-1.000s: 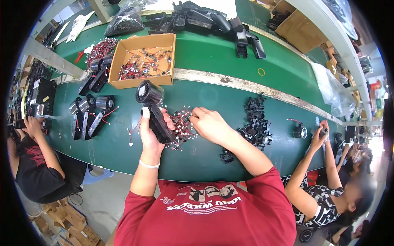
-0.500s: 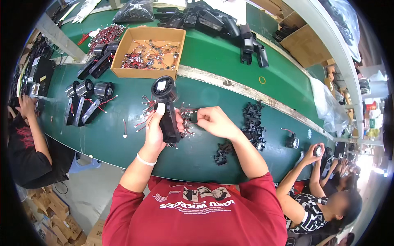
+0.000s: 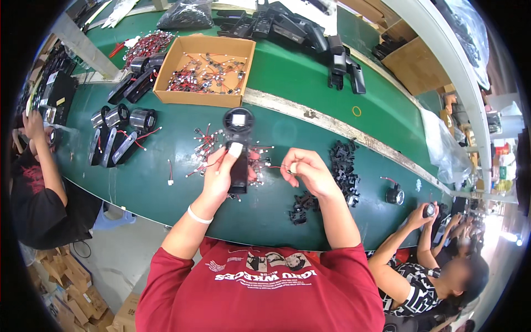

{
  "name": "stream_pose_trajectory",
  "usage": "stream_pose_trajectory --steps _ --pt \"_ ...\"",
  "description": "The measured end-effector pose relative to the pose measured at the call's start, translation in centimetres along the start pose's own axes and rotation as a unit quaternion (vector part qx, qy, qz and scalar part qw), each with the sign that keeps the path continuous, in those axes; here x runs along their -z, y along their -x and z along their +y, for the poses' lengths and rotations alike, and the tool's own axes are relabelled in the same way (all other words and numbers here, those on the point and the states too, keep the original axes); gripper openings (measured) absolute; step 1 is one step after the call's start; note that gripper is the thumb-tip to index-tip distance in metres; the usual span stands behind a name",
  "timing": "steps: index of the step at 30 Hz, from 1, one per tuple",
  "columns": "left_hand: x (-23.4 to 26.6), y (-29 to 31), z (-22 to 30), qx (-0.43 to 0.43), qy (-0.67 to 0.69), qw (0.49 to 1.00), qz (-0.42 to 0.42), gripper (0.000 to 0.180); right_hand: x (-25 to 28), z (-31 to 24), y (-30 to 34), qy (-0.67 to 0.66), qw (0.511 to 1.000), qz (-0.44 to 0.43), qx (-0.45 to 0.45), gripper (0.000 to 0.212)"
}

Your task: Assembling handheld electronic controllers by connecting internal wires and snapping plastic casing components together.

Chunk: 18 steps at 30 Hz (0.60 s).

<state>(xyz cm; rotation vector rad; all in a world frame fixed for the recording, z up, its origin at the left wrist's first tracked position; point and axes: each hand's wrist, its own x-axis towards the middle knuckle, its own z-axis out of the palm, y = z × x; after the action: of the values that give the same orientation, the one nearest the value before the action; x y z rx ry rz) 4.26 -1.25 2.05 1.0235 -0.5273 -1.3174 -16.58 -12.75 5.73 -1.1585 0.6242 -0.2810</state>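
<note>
1. Moved: black handheld housing (image 3: pixel 239 180) swung straighter, round end pointing away from the person. It's above the bench, over the lead pile.
2. Left hand (image 3: pixel 217 178) wraps its grip, thumb on top.
3. Right hand (image 3: pixel 310 172) drew back rightward and rolled; thumb and fingertips pinch a lead.
4. Lead pile (image 3: pixel 207 143): spread under and beside housing.
5. Red-wired lead (image 3: pixel 276 166): singled out, so both hands are loaded. Far end: can't tell.
</note>
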Motion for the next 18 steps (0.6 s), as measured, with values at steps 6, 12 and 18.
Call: stream_pose_trajectory --steps 6,12,18 --pt "-0.6 0.1 -0.3 0.039 0.011 0.998 -0.047 0.031 -0.6 1.3 -0.1 -0.087 0.991 -0.019 0.103 0.007" --pt "-0.5 0.2 -0.6 0.062 0.029 0.997 -0.033 0.031 -1.9 2.1 -0.4 -0.058 0.991 0.023 0.116 0.005" --pt "-0.6 0.3 -0.5 0.062 0.063 0.996 -0.024 0.031 -2.8 1.9 -0.3 0.279 0.943 0.057 0.173 0.012"
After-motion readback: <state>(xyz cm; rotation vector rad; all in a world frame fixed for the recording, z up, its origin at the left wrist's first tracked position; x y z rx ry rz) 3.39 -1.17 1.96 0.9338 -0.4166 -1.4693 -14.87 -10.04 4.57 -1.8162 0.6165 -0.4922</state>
